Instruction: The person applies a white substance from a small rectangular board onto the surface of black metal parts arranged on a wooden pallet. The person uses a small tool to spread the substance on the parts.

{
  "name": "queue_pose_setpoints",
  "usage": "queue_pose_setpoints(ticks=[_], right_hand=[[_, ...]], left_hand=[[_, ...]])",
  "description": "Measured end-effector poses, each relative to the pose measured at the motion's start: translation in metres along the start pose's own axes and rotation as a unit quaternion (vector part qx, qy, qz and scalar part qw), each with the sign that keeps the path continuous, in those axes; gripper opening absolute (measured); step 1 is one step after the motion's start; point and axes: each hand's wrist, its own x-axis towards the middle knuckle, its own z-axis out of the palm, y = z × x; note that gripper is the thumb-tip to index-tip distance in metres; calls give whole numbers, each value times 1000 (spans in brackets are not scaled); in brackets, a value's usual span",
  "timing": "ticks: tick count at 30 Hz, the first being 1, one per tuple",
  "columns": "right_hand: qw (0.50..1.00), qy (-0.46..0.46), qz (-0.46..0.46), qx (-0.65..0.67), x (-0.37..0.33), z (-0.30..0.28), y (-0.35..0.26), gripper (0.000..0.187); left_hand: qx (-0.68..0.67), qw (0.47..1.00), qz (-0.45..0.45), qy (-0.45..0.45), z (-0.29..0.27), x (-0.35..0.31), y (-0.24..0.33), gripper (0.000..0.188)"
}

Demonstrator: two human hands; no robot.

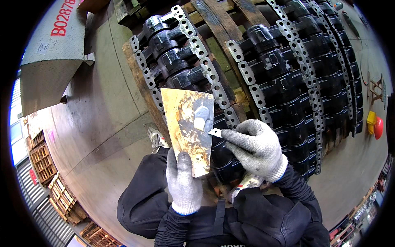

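Observation:
My left hand (184,185), in a grey knitted glove, grips the lower end of a tapered wooden board (180,127), thumb on top. The board's face is smeared with dried stains and grey putty (207,102). A rounded lump of lighter paste (200,122) sits near its right side. My right hand (258,149), gloved alike, pinches a small flat putty spatula (215,132) between thumb and fingers. The spatula's pale tip meets the board's right edge beside the paste; its other end is hidden in the glove.
Black cast track links (267,61) with drilled metal plates lie in rows on timber pallets (224,31) ahead. A large grey metal piece (55,57) stands far left. Wooden pallets (41,158) are stacked along the left. A red and yellow object (375,125) rests on the floor at right.

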Motion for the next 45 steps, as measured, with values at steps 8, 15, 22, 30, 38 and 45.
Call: queue_pose_setpoints(ticks=[8, 15, 22, 30, 38, 45], right_hand=[[1000, -9, -4, -2, 1, 1, -1, 40], [1000, 4, -8, 5, 3, 1, 0, 34], [999, -23, 3, 31, 1, 1, 2, 32], [990, 12, 88, 109, -6, -23, 23, 30], [959, 164, 91, -213, -4, -71, 84, 27], [936, 132, 18, -326, 6, -81, 115, 28]], left_hand=[[17, 1000, 9, 9, -3, -1, -4, 58], [46, 999, 6, 11, -1, -2, -2, 56], [78, 997, 21, 11, -1, -3, -3, 56], [71, 995, 62, 19, 6, -1, -5, 54], [49, 998, 40, 25, -2, -1, -6, 55], [48, 999, 19, 11, -2, -1, -3, 59]])
